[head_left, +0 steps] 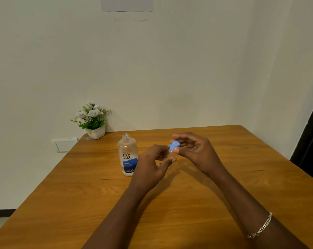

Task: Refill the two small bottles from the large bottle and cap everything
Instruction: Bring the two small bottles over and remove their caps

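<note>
The large clear bottle (127, 155) with a blue "renu fresh" label stands upright and uncapped on the wooden table (242, 159), left of my hands. My left hand (152, 166) holds a small clear bottle (170, 150) above the table; most of it is hidden by the fingers. My right hand (195, 150) pinches a light blue cap (175, 145) at the small bottle's top. Whether the cap sits on the neck or just off it is unclear. A second small bottle is not visible.
A small white pot of artificial white flowers (93, 121) stands at the table's far left corner against the wall. A wall socket plate (65, 144) is just beyond the table's left edge. A chain bracelet (261, 227) is on my right wrist.
</note>
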